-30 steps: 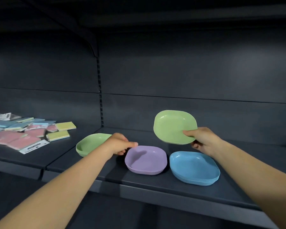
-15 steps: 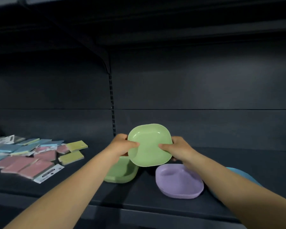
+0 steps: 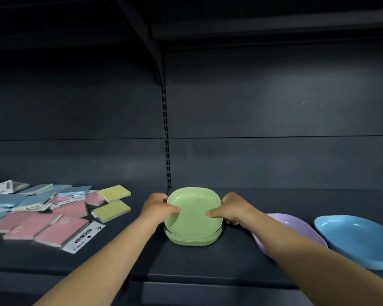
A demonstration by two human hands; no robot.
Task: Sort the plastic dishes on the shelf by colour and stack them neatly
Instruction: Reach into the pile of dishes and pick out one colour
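Green dishes [image 3: 193, 214] are the furthest along, judging from the head view, the only view given. A stack of them sits on the dark shelf [image 3: 208, 263] near the slotted upright [image 3: 166, 151] of the back wall, and the top dish lies nested on the ones beneath, whose edges show as thin layers at the front. The left hand [image 3: 157, 209] grips the top dish's left rim, thumb curled over onto the inner face and the other fingers hidden behind the edge. The right hand [image 3: 232, 210] holds the right rim in the same way, thumb on top, fingers tucked under the side. Both hands seem to be squaring this dish onto the pile; whether it has fully settled I cannot tell.

To the right, well apart from the green pile, a purple dish [image 3: 294, 226] lies partly hidden behind the right forearm, and a blue dish [image 3: 358, 237] sits just beside it at the frame's edge. How many dishes are in each of those I cannot tell. So green looks nearly finished, while purple and blue appear grouped by colour and may need only tidying.

On the left part of the shelf lie packets of sticky notes [image 3: 60, 226] in pink, blue and yellow, which are not part of the job.
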